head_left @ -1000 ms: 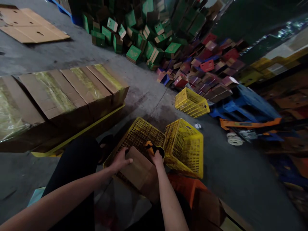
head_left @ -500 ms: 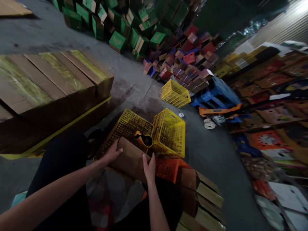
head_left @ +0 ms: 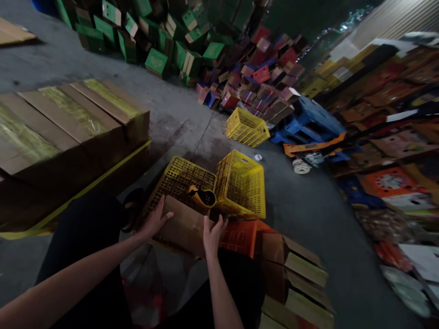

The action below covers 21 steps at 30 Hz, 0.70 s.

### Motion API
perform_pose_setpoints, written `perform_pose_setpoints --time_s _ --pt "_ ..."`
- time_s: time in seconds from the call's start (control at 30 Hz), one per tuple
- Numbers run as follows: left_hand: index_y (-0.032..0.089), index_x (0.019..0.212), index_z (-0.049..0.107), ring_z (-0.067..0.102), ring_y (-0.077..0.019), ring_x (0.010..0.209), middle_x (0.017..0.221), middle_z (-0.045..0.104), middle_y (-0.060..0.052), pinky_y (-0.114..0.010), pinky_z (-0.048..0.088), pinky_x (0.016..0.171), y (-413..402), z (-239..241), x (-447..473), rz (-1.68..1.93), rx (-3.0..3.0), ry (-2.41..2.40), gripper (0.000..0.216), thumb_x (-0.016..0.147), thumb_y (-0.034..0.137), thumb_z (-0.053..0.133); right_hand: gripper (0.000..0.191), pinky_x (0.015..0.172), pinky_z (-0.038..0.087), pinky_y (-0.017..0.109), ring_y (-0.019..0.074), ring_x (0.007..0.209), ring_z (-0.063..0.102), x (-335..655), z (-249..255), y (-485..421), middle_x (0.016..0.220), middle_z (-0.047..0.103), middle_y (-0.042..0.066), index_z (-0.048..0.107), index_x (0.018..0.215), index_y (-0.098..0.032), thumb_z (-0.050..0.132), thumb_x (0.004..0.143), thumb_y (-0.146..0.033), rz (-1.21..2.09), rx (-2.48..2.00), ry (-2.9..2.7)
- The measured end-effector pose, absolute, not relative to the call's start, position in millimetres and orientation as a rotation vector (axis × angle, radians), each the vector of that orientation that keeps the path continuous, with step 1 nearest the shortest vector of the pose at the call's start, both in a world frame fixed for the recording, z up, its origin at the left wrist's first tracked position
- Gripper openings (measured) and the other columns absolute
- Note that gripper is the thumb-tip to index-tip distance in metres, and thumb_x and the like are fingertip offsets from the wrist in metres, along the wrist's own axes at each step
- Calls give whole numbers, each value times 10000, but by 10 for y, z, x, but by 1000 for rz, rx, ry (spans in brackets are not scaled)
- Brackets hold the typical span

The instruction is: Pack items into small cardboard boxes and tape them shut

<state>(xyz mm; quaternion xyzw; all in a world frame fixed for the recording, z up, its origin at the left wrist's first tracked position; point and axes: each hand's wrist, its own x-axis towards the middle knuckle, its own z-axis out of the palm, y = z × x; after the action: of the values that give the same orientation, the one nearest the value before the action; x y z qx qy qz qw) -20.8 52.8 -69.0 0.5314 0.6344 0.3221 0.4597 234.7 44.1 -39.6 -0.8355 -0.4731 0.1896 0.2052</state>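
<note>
A small brown cardboard box [head_left: 183,224] lies lengthwise between my hands, over an upturned yellow plastic crate [head_left: 178,165]. My left hand [head_left: 156,222] grips its left end, with the thumb lying on top. At the opposite end, my right hand [head_left: 212,235] presses against the box with its fingers somewhat spread. Just beyond the box, a yellow and black tape dispenser [head_left: 202,196] rests on the crate. The underside of the box is hidden from view.
Large taped cartons [head_left: 78,119] stand at left. An open yellow crate [head_left: 245,183] and an orange crate [head_left: 238,237] adjoin on the right, near stacked small boxes [head_left: 302,269]. Farther off are another yellow crate [head_left: 247,128], a pallet jack [head_left: 315,146] and heaped green boxes [head_left: 157,61].
My view has turned slightly, so the background sits further left. My right hand's fingers have spread a little on the box. Both hands stay at its ends.
</note>
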Motion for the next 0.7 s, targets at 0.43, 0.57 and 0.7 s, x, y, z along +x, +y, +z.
perform_pose_setpoints --time_s 0.43,0.57,0.7 --pt "77 1604 184 430 -369 1434 1548 427 -256 -457 362 1146 506 -720 -195 717 1324 1670 906 915 519 574 818 999 478 386 350 1238 628 2303 -425 216 1337 629 276 528 1380 -35 302 961 -699 677 -2502 -1181" --pt "54 1587 209 467 -377 1404 1521 454 -269 -457 402 1112 517 -755 -161 708 1355 1710 890 922 530 558 747 947 487 401 376 1135 677 2267 -444 234 1176 702 285 585 1251 -65 289 973 -692 651 -2556 -1215" --pt "63 1530 316 543 -381 1332 1451 531 -257 -466 448 1062 530 -762 -179 706 1379 1674 809 920 539 555 787 889 497 400 382 1084 696 2274 -438 245 1145 709 292 562 1257 -64 283 959 -737 630 -2564 -1213"
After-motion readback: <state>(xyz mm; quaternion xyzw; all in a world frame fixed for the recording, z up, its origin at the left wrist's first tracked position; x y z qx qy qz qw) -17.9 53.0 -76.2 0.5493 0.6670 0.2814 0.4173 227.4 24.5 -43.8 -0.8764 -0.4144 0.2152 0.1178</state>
